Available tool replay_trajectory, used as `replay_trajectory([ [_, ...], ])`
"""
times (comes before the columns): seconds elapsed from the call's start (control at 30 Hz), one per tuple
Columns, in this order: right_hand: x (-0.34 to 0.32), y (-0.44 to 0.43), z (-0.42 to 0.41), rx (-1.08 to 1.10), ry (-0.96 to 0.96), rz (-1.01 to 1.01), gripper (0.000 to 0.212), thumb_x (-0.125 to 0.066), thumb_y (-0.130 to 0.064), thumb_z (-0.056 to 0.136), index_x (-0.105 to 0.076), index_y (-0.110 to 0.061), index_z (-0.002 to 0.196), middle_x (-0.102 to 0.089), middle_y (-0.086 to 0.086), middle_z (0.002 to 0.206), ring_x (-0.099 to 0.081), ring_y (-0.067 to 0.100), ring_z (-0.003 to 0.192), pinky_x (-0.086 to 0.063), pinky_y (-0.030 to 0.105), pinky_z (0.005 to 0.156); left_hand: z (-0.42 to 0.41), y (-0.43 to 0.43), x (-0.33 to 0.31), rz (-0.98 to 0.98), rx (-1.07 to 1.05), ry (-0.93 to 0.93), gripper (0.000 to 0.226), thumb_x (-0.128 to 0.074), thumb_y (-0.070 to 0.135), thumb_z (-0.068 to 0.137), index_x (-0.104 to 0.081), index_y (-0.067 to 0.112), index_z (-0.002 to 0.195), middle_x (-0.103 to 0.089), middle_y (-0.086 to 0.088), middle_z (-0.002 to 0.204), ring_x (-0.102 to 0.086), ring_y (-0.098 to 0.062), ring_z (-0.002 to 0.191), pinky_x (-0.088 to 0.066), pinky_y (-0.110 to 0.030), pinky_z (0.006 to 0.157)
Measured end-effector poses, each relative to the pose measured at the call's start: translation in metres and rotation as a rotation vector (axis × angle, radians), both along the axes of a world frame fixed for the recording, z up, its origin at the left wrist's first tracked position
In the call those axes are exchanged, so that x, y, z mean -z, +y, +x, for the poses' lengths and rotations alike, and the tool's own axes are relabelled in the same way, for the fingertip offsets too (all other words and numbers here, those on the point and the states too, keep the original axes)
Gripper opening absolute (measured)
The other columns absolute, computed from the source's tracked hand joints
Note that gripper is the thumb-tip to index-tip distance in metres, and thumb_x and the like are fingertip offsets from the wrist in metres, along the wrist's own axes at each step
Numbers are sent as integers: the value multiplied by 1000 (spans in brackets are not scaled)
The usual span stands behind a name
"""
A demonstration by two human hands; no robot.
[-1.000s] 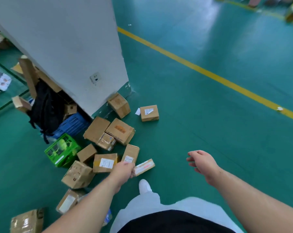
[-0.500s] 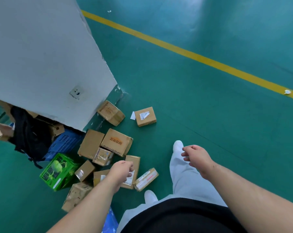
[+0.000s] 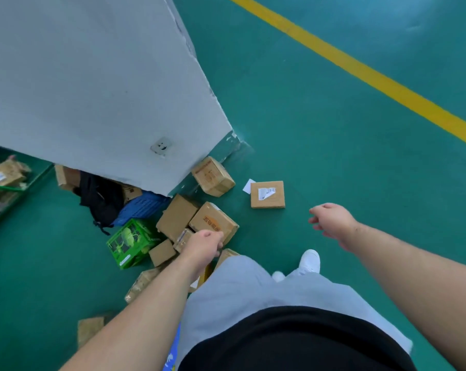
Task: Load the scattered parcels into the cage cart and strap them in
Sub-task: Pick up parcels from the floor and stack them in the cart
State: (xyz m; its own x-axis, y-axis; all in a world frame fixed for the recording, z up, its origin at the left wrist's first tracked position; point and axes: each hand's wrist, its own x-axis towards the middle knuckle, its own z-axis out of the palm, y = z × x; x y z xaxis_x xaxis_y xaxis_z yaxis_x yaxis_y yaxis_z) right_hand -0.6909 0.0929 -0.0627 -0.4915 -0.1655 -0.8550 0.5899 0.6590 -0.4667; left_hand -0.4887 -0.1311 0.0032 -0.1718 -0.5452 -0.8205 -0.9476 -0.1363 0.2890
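- Standing over the heap, the person has the scattered brown cardboard parcels (image 3: pixel 177 216) on the floor from 10 to 12 o'clock of their feet, against the foot of the pale grey square pillar (image 3: pixel 92 76).
- The left hand (image 3: pixel 203 245) hangs above the heap's near edge. Its fingers are curled under and its back faces the camera. No parcel shows in it, but I cannot tell whether it closes on anything.
- The right hand (image 3: pixel 332 220) hangs at 1 o'clock, fingers loosely bent and holding nothing.
- The large brown carton with orange print (image 3: pixel 213 219) lies at 12 o'clock of the left hand. Its long axis runs from 10 to 4 o'clock, so that hand is the nearer one for it.
- The square brown box with a white label (image 3: pixel 267 194) sits alone, apart from the heap, at 10 o'clock of the right hand and squared to the view, which probably makes it the easy single pick for that hand.
- Another brown carton (image 3: pixel 213 176) leans tilted against the pillar's corner.
- The smooth green painted floor (image 3: pixel 333 156) is open towards 1 and 2 o'clock, crossed by a yellow painted line (image 3: pixel 360 73).
- Room is tighter at 9 o'clock, where a green printed carton (image 3: pixel 128 243), a blue plastic crate (image 3: pixel 143 207) and a black backpack (image 3: pixel 100 199) crowd the heap.
- No cage cart can be made out (a green-edged shape holding parcels at the far left may be one, but I cannot tell), so loading and strapping look not yet begun.
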Motion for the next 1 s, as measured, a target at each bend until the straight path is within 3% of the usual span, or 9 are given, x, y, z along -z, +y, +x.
replay_trajectory([
  [0.13,6,-30,-28,6,-45,-14,20,-48,-22,103,-61,-10,112,-68,3,95,-61,13,76,-43,27,64,-31,-34,12,-37,-27,-56,19,-56,46,98,-61,28,96,-69,-1,106,-64,-22,103,-54,-46,98],
  [0.37,48,-67,-42,3,-91,101,21,-50,-24,100,-64,-11,108,-73,6,104,-63,18,82,-47,29,69,-89,-109,71,16,-59,-130,52,-61,59,88,-51,24,125,-60,-3,121,-57,-27,110,-50,-49,100],
  [0.5,92,-92,-51,61,-115,225,19,-52,-27,99,-65,-14,103,-73,3,102,-69,20,92,-48,32,73,-140,-175,137,45,-97,-184,102,-72,68,59,-45,13,140,-59,-7,134,-57,-32,118,-48,-47,104],
  [0.53,110,-100,-49,70,-134,248,18,-53,-27,99,-66,-15,103,-73,3,101,-69,20,93,-48,32,73,-150,-195,160,48,-112,-214,112,-74,69,53,-41,11,143,-57,-7,137,-57,-34,120,-48,-47,103],
  [0.63,171,-133,-54,18,-190,320,16,-54,-26,99,-66,-16,101,-73,3,100,-69,20,91,-50,35,80,-181,-248,225,19,-144,-293,118,-79,69,62,-25,13,151,-46,-5,140,-51,-38,127,-45,-47,103],
  [0.7,218,-157,-63,-73,-181,364,16,-55,-26,97,-68,-16,99,-74,6,102,-69,27,98,-53,38,90,-199,-277,267,-5,-130,-368,126,-75,76,61,-17,15,155,-36,-11,153,-41,-39,137,-39,-50,110],
  [0.8,294,-199,-74,-276,-149,422,26,-55,-29,98,-67,-17,118,-70,10,118,-64,30,111,-47,34,96,-220,-310,342,-9,-150,-369,152,-74,87,46,0,21,161,-20,-10,166,-27,-39,149,-29,-57,120],
  [0.93,406,-242,-76,-330,-138,406,37,-50,-31,100,-58,-17,134,-65,14,124,-61,32,113,-47,34,92,-226,-339,463,-60,-212,-445,171,-70,97,20,7,36,160,-14,-5,169,-21,-43,151,-19,-68,118],
  [1.0,456,-256,-77,-347,-132,413,39,-49,-30,99,-54,-16,134,-63,12,114,-61,34,102,-49,34,85,-226,-340,503,-115,-290,-422,166,-75,94,28,8,38,160,-15,-3,168,-22,-41,151,-18,-67,119],
])
